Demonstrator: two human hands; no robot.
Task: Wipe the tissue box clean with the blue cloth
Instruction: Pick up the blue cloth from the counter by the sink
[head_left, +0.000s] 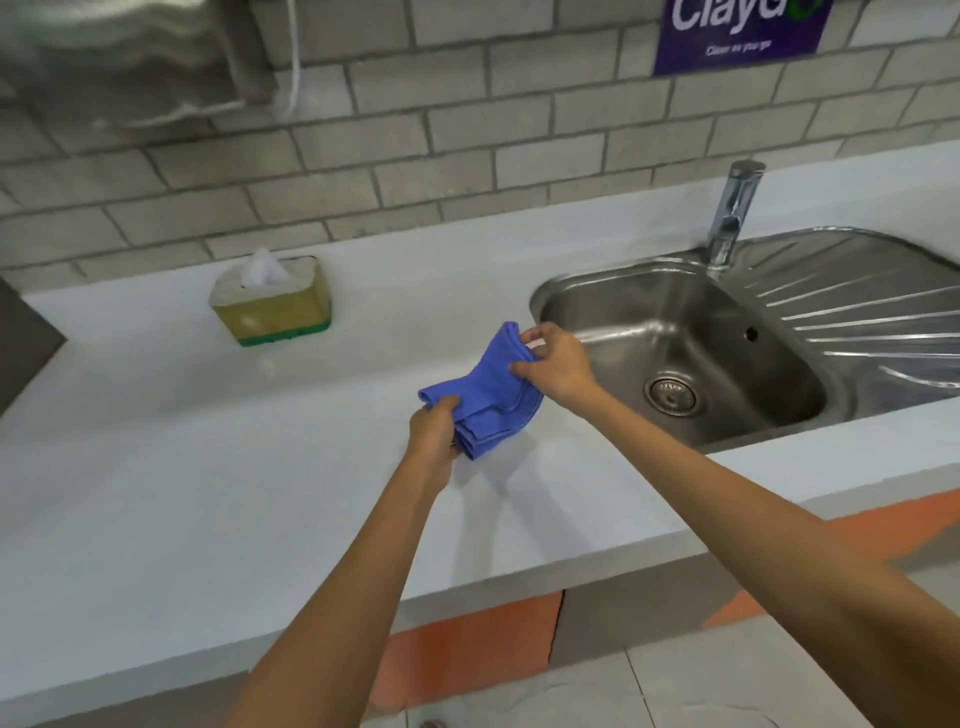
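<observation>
While both hands hold the blue cloth (488, 389) above the white bench (208, 493), the tissue box (272, 304) stands untouched on the bench, well apart from the cloth, to the left and farther back, near the grey brick wall (415, 156). The left hand (434, 434) has its grip clamped on the lower left end of the cloth, with the thumb lying over the top of the folded layers and the fingers hidden beneath them. The right hand (558, 366) has its grip clamped on the upper right part of the cloth, pinching the fabric between thumb and fingers. The cloth is folded into several layers and stretches between the two hands, tilted from lower left to upper right; its shadow falls on the bench below. The tissue box is yellow-tan with a green band along its base, and a white tissue (265, 270) sticks up from its top opening. A steel sink (727, 395) is set into the bench to the right of the hands, with a drain (671, 394) in its bowl, a ribbed draining board at far right and a chrome tap (732, 213) behind the bowl. A purple sign (737, 31) is fixed to the wall above the sink; its lettering is partly cut off and blurred.
</observation>
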